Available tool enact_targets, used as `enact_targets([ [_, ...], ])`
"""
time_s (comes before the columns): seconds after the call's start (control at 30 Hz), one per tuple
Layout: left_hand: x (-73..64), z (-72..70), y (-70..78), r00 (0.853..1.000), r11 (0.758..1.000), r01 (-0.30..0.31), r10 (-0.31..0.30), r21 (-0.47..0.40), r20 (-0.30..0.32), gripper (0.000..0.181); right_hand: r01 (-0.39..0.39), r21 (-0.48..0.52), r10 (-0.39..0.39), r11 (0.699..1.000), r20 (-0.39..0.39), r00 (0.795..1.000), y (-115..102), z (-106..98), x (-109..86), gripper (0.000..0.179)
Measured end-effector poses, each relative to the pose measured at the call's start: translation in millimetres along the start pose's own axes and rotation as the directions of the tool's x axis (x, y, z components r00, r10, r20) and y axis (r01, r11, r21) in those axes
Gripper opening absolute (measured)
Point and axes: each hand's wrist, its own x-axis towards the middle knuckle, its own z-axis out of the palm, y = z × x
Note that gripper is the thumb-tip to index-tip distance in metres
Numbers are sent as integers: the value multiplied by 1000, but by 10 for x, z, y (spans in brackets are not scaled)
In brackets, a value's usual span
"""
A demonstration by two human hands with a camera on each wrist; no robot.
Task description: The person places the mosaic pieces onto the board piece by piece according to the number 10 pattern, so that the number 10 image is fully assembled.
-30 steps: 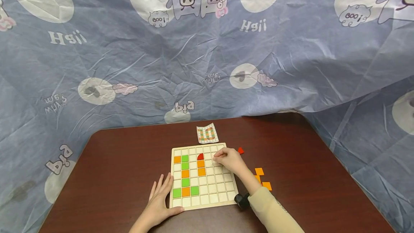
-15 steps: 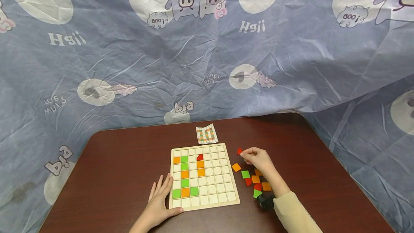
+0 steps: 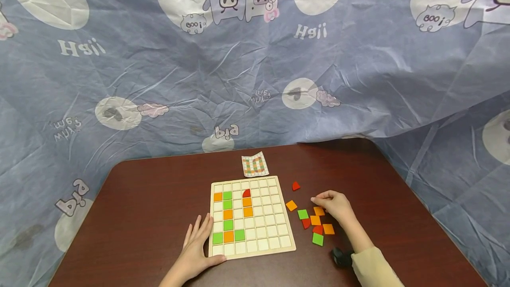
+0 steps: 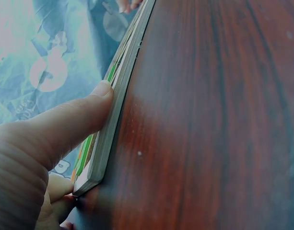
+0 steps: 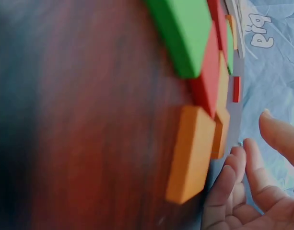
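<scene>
A cream wooden grid board (image 3: 263, 223) lies on the table, with several green and orange square tiles (image 3: 228, 214) and one red quarter-round piece (image 3: 246, 193) in its cells. At its near left corner rests my left hand (image 3: 194, 247), fingers straight along the left side. The left wrist view has that thumb (image 4: 89, 112) on the board's front edge. My right hand (image 3: 336, 207) is over the far side of a loose tile pile, beside an orange tile (image 3: 318, 211). Its thumb and forefinger stand apart in the right wrist view, nothing between them.
Right of the board lie loose pieces: orange tiles (image 3: 291, 206), green tiles (image 3: 317, 239) and red quarter-rounds (image 3: 295, 186). A small printed pattern card (image 3: 255, 165) lies behind the board. A patterned blue cloth (image 3: 239, 65) hangs at the table's back.
My right hand has left the board's far right area, passed by the single red piece, then moved right and nearer to the pile. My left hand has stayed put.
</scene>
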Motion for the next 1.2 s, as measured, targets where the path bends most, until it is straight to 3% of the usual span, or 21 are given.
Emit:
enact_targets([
  [0.23,2,8,-20,1000,1000,9,-9,15,-2,116,5,-110,-9,994,-36,999,30,-5,-71,38],
  [0.47,4,6,-17,1000,1000,21,-21,-4,9,117,-16,-164,2,986,-86,996,1,70,-137,44],
  [0.8,4,1,-21,1000,1000,12,-12,17,8,117,-12,-244,-17,970,-116,993,-27,120,-179,38],
  [1.2,6,-1,-16,1000,1000,18,-18,0,17,117,-15,-221,-15,975,-134,991,-71,161,-226,33],
])
